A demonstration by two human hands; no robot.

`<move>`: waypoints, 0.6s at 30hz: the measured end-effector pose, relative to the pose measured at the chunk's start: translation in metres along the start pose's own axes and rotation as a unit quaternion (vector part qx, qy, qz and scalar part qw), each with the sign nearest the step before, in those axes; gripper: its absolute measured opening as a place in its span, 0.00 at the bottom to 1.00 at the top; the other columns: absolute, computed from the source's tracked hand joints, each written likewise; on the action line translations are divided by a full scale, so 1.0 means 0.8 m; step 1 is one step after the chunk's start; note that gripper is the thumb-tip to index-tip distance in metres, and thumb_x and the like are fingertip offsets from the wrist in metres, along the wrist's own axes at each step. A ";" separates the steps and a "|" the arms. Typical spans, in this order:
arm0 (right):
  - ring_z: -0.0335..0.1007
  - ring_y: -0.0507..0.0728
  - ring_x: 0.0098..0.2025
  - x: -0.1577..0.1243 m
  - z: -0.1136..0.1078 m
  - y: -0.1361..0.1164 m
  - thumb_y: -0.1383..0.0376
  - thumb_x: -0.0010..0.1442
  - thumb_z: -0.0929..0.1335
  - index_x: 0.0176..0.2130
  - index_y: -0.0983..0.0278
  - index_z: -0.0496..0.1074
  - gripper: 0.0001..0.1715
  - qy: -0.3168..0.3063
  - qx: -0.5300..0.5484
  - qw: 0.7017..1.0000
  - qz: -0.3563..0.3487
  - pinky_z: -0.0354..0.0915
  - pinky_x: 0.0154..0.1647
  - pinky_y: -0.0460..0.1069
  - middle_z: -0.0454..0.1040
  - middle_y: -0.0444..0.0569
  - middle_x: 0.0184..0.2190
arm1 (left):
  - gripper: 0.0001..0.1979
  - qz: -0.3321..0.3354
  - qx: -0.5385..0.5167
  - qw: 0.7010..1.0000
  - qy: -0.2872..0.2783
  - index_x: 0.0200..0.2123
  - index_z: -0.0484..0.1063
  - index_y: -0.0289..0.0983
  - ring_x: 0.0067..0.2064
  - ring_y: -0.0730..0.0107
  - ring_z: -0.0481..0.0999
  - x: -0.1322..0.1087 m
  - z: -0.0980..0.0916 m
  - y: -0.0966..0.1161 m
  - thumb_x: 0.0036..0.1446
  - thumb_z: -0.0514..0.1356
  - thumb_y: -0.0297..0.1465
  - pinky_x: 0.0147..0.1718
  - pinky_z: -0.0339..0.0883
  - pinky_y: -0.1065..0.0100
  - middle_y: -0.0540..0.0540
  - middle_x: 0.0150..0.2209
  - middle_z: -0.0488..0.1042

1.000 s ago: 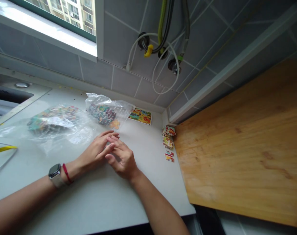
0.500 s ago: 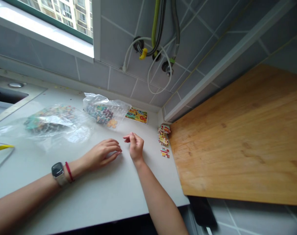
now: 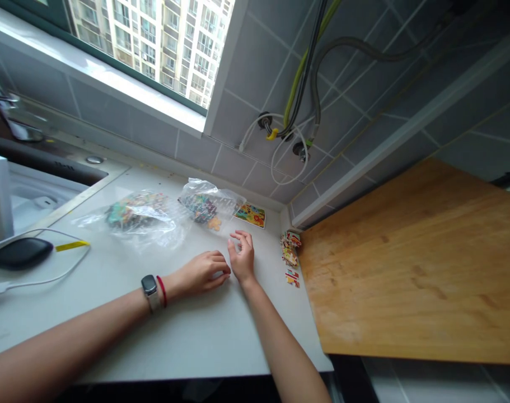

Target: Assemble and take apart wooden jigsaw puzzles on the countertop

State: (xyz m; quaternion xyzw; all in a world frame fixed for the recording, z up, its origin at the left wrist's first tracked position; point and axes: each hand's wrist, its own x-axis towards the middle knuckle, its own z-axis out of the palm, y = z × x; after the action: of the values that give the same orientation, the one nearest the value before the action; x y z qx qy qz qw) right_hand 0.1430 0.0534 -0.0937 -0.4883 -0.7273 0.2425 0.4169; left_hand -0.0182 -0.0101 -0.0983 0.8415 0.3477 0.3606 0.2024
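Note:
My left hand (image 3: pixel 208 271), with a watch and a red band at the wrist, rests on the white counter (image 3: pixel 187 336), fingers loosely bent and holding nothing visible. Close to its fingertips is my right hand (image 3: pixel 243 258), its fingers curled but apart from the thumb, with nothing seen between them. Beyond the hands lies a clear plastic bag of jigsaw pieces (image 3: pixel 202 207), an orange jigsaw piece (image 3: pixel 214 224) at its near edge. A colourful picture card (image 3: pixel 251 215) is beside that bag. To the right sit a pile of jigsaw pieces (image 3: pixel 290 249) and a few pieces (image 3: pixel 292 278) nearer me.
Another plastic bag of jigsaw pieces (image 3: pixel 139 212) lies further left. A black oval device (image 3: pixel 22 253) and a white cable (image 3: pixel 76 263) are at the left, near the sink (image 3: pixel 70 179). A wooden board (image 3: pixel 406 268) borders the counter's right side.
The view has swung left, bringing the black device and more sink into sight. My right thumb and fingers, close together before, are now apart. My left hand keeps its loose bend.

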 end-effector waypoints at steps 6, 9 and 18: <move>0.71 0.58 0.66 0.044 0.017 -0.026 0.64 0.68 0.67 0.61 0.61 0.77 0.24 -0.272 -0.078 0.957 -0.062 0.62 0.71 0.54 0.77 0.53 0.62 | 0.18 -0.004 0.030 1.000 -0.004 0.27 0.76 0.38 0.32 0.64 0.77 -0.002 0.004 0.004 0.69 0.55 0.33 0.38 0.71 0.65 0.44 0.30 0.80; 0.62 0.60 0.73 0.077 0.035 -0.037 0.61 0.67 0.70 0.69 0.63 0.68 0.34 -0.319 -0.108 0.939 -0.076 0.56 0.74 0.56 0.68 0.55 0.70 | 0.17 0.003 0.016 0.999 -0.037 0.25 0.74 0.38 0.25 0.69 0.73 -0.005 0.008 0.012 0.68 0.58 0.34 0.28 0.64 0.68 0.46 0.26 0.78; 0.38 0.68 0.80 0.146 0.122 -0.079 0.55 0.68 0.68 0.78 0.64 0.35 0.56 -0.379 -0.262 0.887 0.017 0.50 0.75 0.66 0.38 0.58 0.79 | 0.04 0.020 -0.043 0.997 -0.064 0.36 0.79 0.40 0.28 0.69 0.78 -0.007 0.011 0.018 0.63 0.64 0.32 0.27 0.62 0.69 0.49 0.30 0.82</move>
State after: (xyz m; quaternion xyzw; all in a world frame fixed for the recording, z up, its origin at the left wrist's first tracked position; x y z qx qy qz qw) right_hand 0.0085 0.1397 -0.0547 -0.4626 -0.8589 0.2166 -0.0375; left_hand -0.0080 -0.0247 -0.0985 0.8605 0.3010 0.3241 0.2526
